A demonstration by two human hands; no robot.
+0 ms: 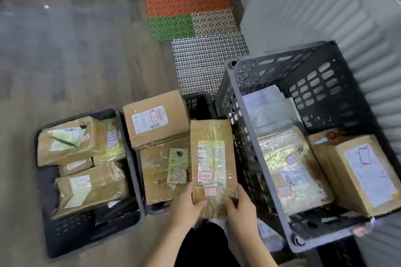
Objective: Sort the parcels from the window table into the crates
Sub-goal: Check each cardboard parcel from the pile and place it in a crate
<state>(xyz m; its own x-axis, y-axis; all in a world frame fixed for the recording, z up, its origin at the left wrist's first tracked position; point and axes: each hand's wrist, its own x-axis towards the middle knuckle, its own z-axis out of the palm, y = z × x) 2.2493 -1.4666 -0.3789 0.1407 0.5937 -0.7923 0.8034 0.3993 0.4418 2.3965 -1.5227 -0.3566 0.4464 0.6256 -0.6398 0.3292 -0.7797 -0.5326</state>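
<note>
Gripping a taped parcel (213,158) by its near end, both hands: left (186,204), right (239,206).

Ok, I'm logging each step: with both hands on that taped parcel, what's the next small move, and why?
Probably lower the taped parcel into the middle crate. The left hand and right hand grip its near end, and it hovers over that crate's right side, beside two boxes. Which crate its label calls for cannot be read.
</note>
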